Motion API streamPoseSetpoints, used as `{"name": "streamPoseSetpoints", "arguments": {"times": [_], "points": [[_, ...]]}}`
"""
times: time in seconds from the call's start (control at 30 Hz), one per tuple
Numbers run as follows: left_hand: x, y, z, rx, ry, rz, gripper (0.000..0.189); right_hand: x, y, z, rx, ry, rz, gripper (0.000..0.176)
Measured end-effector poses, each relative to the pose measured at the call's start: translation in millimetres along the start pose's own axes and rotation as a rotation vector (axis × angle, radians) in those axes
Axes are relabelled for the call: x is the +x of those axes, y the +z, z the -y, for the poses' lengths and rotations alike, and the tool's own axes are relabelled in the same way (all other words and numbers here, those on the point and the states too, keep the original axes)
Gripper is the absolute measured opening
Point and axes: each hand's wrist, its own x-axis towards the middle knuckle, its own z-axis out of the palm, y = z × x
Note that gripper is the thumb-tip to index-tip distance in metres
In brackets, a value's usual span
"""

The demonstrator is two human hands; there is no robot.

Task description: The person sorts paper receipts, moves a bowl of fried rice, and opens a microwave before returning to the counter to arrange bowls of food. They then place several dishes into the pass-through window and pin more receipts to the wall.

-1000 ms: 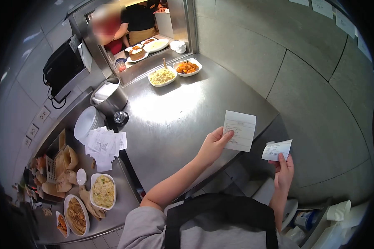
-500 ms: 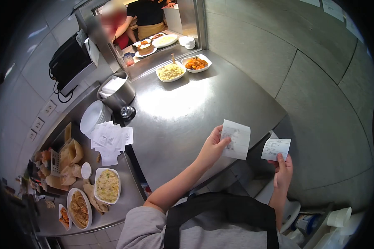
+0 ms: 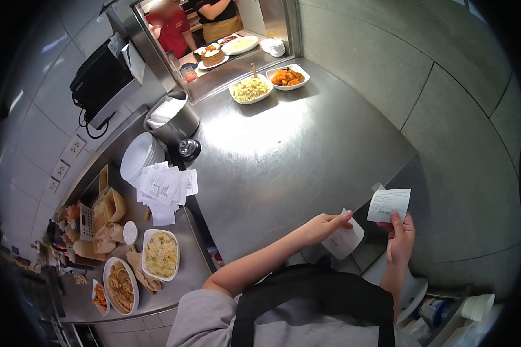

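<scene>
My left hand [image 3: 325, 226] pinches a white paper receipt [image 3: 344, 239] between thumb and fingers. The slip hangs tilted downward past the front edge of the steel counter [image 3: 307, 150]. My right hand [image 3: 399, 238] is closed on the lower edge of another printed receipt [image 3: 389, 203], held more upright and facing me. Behind that slip a small curled paper end shows. The two receipts are apart from each other.
A loose pile of receipts [image 3: 163, 188] lies left, beside stacked white bowls [image 3: 138, 155], a call bell [image 3: 189, 149] and a metal canister [image 3: 182, 128]. Fried rice [image 3: 161, 255] and noodles [image 3: 121, 286] stand nearer. Two dishes [image 3: 250, 90] sit by the hatch, with people beyond.
My left hand has lowered and turned its receipt from upright to tilted down. My right hand with its receipt has barely shifted. The whole view has swung slightly left.
</scene>
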Motion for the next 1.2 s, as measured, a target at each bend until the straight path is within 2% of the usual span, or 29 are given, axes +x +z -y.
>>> {"name": "streamPoseSetpoints", "arguments": {"times": [0.03,0.13,0.17,0.23,0.27,0.33,0.43,0.47,0.53,0.67,0.77,0.97,1.1,1.17,1.2], "points": [[3.2,0.7,2.5,-0.054,-0.048,0.02,0.066,-0.5,3.3,0.4,0.0,0.001,-0.002,0.019],[15.4,-0.2,12.7,-0.235,-0.084,0.107,0.074,-2.0,10.5,0.1,0.023,0.009,0.054,0.019],[17.6,-0.1,14.2,-0.236,-0.083,0.108,0.074,-2.7,10.7,-1.6,0.028,0.03,0.097,0.019],[20.8,0.2,16.2,-0.565,-0.094,0.226,0.075,-4.9,12.8,-2.8,0.033,0.052,0.14,0.02],[22.7,0.1,17.1,-0.565,-0.094,0.227,0.075,-6.1,14.6,-2.6,0.038,0.075,0.168,0.019],[26.8,0.2,17.5,-0.882,-0.121,0.357,0.071,-8.4,16.9,-2.4,0.042,0.096,0.192,0.019],[25.8,3.8,3.4,-0.986,-0.106,0.349,0.069,-13.2,20.8,-1.8,0.02,0.142,0.233,0.018],[25.8,5.3,-1.8,-0.984,-0.107,0.356,0.069,-14.8,21.8,-1.1,0.018,0.139,0.227,0.018],[28.6,8.1,-10.8,-0.998,-0.099,0.177,0.062,-18.2,20.5,0.7,-0.027,0.165,0.263,0.018],[45.9,7.3,-11.8,-0.99,-0.025,0.223,0.051,-22.8,9.5,-1.5,-0.018,0.147,0.273,0.018],[53.0,8.2,-18.1,-0.96,0.057,0.109,0.037,-27.6,2.1,-1.0,-0.053,0.134,0.223,0.017],[58.9,16.3,-28.2,-0.773,0.157,0.096,0.037,-31.8,-8.2,0.0,-0.094,0.102,0.129,0.016],[57.9,21.3,-33.8,-0.759,0.113,0.062,0.035,-27.8,-13.7,-6.3,-0.102,0.087,0.103,0.016],[61.9,20.7,-35.4,-0.808,0.285,-0.152,0.031,-24.9,-21.4,-14.9,-0.149,0.077,0.064,0.016],[59.5,11.6,-45.0,-0.647,0.252,-0.307,0.026,-24.0,-24.2,-15.2,-0.179,0.071,0.063,0.015]]}}
